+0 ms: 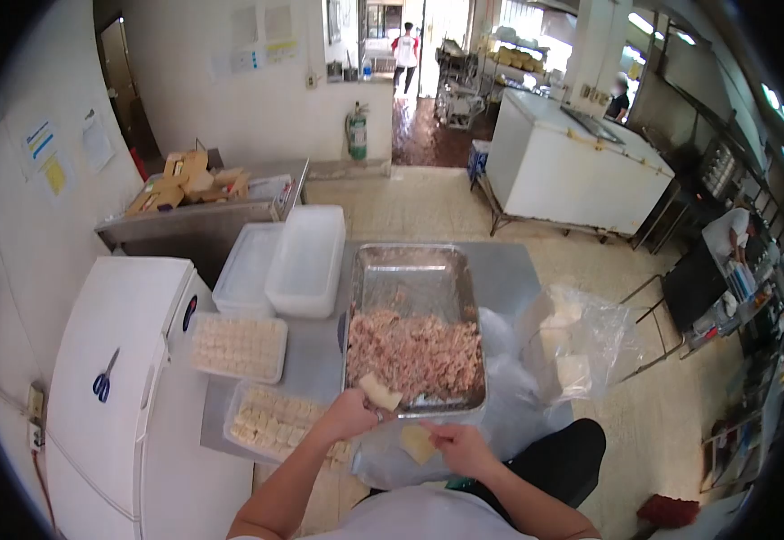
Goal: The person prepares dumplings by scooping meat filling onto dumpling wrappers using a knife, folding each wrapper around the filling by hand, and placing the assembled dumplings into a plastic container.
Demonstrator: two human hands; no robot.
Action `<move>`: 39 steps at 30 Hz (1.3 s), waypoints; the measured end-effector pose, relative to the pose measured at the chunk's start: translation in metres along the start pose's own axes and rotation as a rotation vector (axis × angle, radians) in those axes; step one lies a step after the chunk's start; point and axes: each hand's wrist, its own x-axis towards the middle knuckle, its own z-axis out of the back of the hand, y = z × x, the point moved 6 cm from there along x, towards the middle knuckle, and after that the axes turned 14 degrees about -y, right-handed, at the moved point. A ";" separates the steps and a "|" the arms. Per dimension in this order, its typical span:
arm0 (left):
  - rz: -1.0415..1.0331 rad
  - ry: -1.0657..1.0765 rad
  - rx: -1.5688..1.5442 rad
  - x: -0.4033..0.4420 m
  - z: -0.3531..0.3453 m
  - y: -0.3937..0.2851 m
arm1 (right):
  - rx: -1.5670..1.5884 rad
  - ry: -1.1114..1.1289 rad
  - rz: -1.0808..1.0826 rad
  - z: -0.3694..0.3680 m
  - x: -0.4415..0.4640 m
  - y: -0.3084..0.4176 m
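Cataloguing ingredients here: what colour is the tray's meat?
The meat is pinkish with paler flecks, in the head view.

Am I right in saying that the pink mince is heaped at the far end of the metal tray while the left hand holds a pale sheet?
Not quite: the head view shows the pink mince heaped towards the near end of the metal tray; the left hand does hold a pale sheet.

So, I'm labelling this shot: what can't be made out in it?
Head view: part of the nearer filled tub, hidden by the left forearm.
Head view: whether the right hand grips the pale sheet beside it, too small to tell.
Head view: writing on the wall papers, too small to read.
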 end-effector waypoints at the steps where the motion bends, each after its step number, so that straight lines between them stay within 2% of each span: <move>1: -0.023 -0.058 0.101 -0.007 0.005 -0.020 | -0.129 -0.010 0.098 0.005 -0.004 0.015; 2: -0.112 -0.098 0.090 0.003 0.001 -0.006 | -0.261 -0.020 0.192 0.010 -0.007 0.027; 5: -0.216 -0.124 0.015 0.003 0.001 -0.005 | -0.401 -0.066 0.324 0.021 -0.012 0.041; 8: -0.295 -0.118 0.162 -0.017 0.006 -0.027 | -0.543 -0.016 0.424 0.036 -0.017 0.059; 11: -0.382 -0.087 0.194 -0.016 -0.002 -0.004 | -0.600 0.056 0.403 0.063 -0.021 0.061; 14: -0.365 -0.136 0.123 -0.025 -0.002 -0.005 | -0.494 0.018 0.321 0.088 -0.019 0.056; 17: -0.271 -0.116 -0.063 -0.029 -0.029 0.016 | -0.279 -0.066 0.222 0.068 -0.021 0.028; 20: -0.222 -0.058 -0.293 -0.047 -0.051 0.004 | 0.136 -0.011 -0.192 0.011 -0.026 -0.012; 23: -0.295 -0.002 -0.231 -0.056 -0.066 0.008 | 0.429 -0.070 -0.239 -0.007 -0.026 -0.002; 26: -0.266 0.049 0.000 -0.062 -0.066 0.014 | 0.296 -0.027 -0.200 -0.007 -0.023 0.003; 29: -0.432 0.058 0.193 -0.062 -0.073 0.013 | 0.227 0.006 -0.151 -0.012 -0.017 -0.002; 31: -0.302 0.041 -0.189 -0.060 -0.083 0.038 | 0.113 -0.025 -0.073 -0.013 -0.015 -0.007; 33: -0.414 -0.007 -0.255 -0.061 -0.073 0.031 | 0.306 -0.063 -0.140 -0.011 -0.013 0.011; 36: -0.189 -0.057 -0.312 -0.068 -0.053 0.027 | 0.331 -0.108 -0.181 -0.007 -0.009 0.021; 39: -0.063 -0.104 -0.291 -0.063 -0.049 0.053 | 0.333 -0.095 -0.138 -0.010 -0.006 0.011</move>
